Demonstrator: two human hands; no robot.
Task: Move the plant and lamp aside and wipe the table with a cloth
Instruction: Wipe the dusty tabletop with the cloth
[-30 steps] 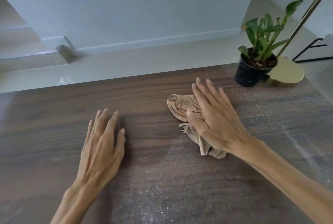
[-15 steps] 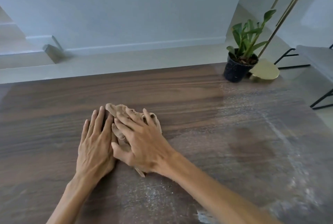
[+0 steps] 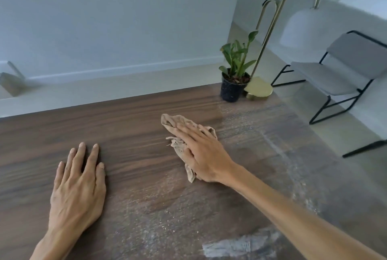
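A crumpled beige cloth (image 3: 178, 122) lies on the dark wooden table (image 3: 136, 113), and my right hand (image 3: 204, 153) presses flat on top of it, fingers stretched toward the far left. My left hand (image 3: 78, 184) rests flat on the bare wood to the left, fingers apart, holding nothing. At the table's far right corner stand a green plant in a black pot (image 3: 233, 87) and, touching it on the right, a lamp with a round brass base (image 3: 259, 90), a curved brass stem and a white shade.
Pale dusty streaks and a white smear (image 3: 236, 247) cover the right and near parts of the table. A grey chair with a black frame (image 3: 339, 77) stands on the floor past the right edge. A white wall runs behind the far edge.
My right hand slid the cloth from beside my left hand back to the right, toward the middle of the table. My left hand stayed flat on the wood.
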